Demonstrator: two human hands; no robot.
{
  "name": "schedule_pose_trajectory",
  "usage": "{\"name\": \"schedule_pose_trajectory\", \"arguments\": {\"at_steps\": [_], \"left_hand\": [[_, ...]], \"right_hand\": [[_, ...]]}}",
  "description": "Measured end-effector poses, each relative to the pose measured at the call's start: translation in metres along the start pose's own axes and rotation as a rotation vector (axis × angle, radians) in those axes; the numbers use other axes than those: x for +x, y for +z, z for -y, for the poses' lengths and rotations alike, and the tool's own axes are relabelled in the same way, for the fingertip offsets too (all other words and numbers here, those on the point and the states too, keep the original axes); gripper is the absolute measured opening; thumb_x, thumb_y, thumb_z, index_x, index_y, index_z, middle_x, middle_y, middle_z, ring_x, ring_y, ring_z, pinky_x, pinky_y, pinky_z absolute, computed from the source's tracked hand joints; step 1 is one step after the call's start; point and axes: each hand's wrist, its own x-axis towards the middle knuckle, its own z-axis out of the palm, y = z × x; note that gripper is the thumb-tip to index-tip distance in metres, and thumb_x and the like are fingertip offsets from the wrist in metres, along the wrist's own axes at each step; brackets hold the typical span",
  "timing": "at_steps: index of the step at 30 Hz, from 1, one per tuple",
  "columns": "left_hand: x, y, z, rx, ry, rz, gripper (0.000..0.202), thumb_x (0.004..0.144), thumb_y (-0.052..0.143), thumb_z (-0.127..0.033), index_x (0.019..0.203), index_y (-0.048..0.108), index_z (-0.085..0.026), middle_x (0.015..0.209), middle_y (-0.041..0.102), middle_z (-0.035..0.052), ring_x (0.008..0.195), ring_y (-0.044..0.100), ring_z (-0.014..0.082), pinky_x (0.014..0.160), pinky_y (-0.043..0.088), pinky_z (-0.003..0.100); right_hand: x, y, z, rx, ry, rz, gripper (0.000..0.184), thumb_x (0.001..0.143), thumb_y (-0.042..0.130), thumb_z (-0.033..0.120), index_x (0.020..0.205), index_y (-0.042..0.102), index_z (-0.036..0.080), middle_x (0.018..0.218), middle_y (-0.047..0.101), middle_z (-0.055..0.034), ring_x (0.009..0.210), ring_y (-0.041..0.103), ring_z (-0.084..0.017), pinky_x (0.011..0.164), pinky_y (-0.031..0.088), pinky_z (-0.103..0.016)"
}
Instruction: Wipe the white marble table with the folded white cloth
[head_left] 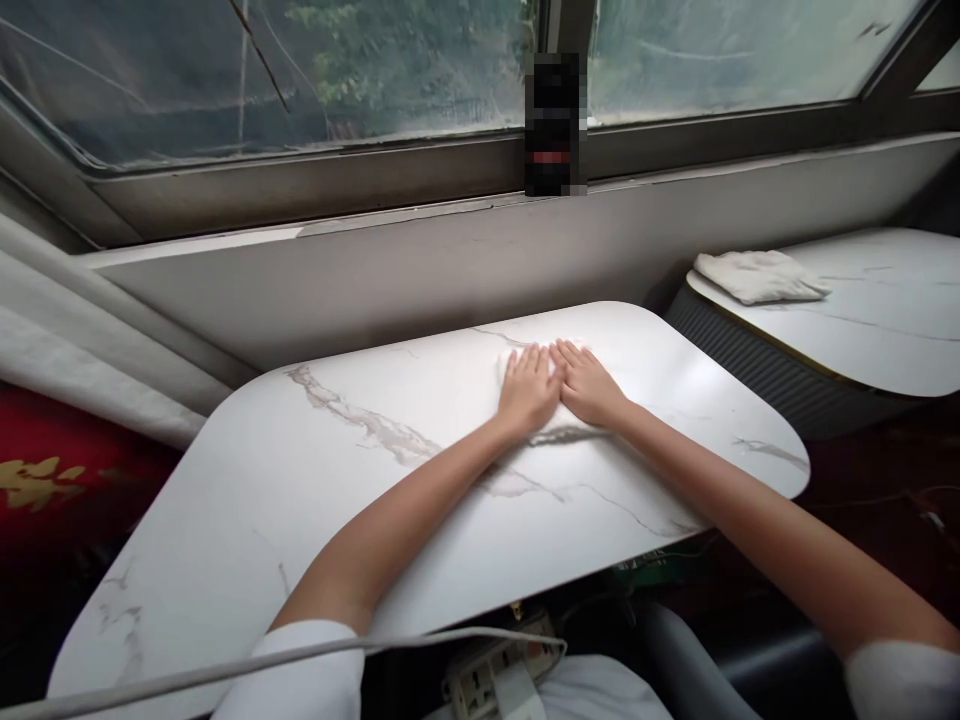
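A white cloth (566,428) lies on the white marble-patterned tabletop (450,390), toward its far side. My left hand (531,385) is flat on the cloth's left part, fingers stretched forward. Beside it, my right hand (589,384) presses on the right part, also with its fingers laid out. The two hands touch or nearly touch at the thumbs. Much of the cloth is hidden under them, and its near edge shows below the palms.
Another folded white cloth (761,276) rests on a second marble-patterned table (900,300) at the right. A grey cable (420,637) crosses the near edge above a power strip (499,670). Windows and a ledge (375,270) run behind; a white curtain (90,330) hangs left.
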Motion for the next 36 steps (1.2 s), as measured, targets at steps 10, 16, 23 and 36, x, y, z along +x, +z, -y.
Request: {"name": "schedule_pose_trajectory", "arguments": {"at_steps": [10, 16, 23, 36], "left_hand": [[0.091, 0.007, 0.039, 0.059, -0.193, -0.108, 0.06, 0.098, 0.008, -0.042, 0.142, 0.033, -0.009, 0.148, 0.031, 0.0109, 0.139, 0.022, 0.02, 0.114, 0.01, 0.04], [0.076, 0.017, -0.013, 0.056, -0.192, -0.104, 0.062, 0.098, 0.009, -0.043, 0.142, 0.032, -0.006, 0.149, 0.029, 0.0147, 0.14, 0.02, 0.0225, 0.114, 0.007, 0.042], [0.001, 0.027, -0.089, -0.05, -0.006, -0.061, 0.073, 0.095, 0.001, -0.052, 0.144, 0.026, -0.004, 0.151, 0.025, 0.0147, 0.141, 0.011, 0.0247, 0.115, 0.0, 0.044], [-0.014, 0.048, -0.174, -0.223, 0.139, -0.011, 0.079, 0.092, -0.001, -0.057, 0.146, 0.02, -0.004, 0.152, 0.019, 0.0155, 0.141, 0.002, 0.027, 0.114, -0.003, 0.048]], "right_hand": [[0.104, 0.009, -0.029, 0.079, -0.04, 0.002, 0.055, 0.094, 0.025, 0.028, 0.143, 0.03, 0.003, 0.15, 0.028, -0.0138, 0.139, 0.021, -0.022, 0.113, 0.015, -0.038], [0.061, 0.005, -0.063, 0.077, -0.088, -0.013, 0.056, 0.093, 0.028, 0.031, 0.142, 0.031, 0.005, 0.15, 0.028, -0.013, 0.139, 0.022, -0.022, 0.113, 0.017, -0.041], [-0.064, -0.019, -0.074, 0.046, -0.073, -0.036, 0.058, 0.093, 0.024, 0.033, 0.145, 0.026, 0.008, 0.15, 0.028, -0.0125, 0.139, 0.02, -0.022, 0.113, 0.02, -0.046], [-0.158, -0.03, -0.132, -0.141, 0.025, -0.022, 0.06, 0.094, 0.022, 0.031, 0.15, 0.007, 0.015, 0.152, 0.024, -0.0105, 0.14, 0.018, -0.022, 0.111, 0.026, -0.047]]}}
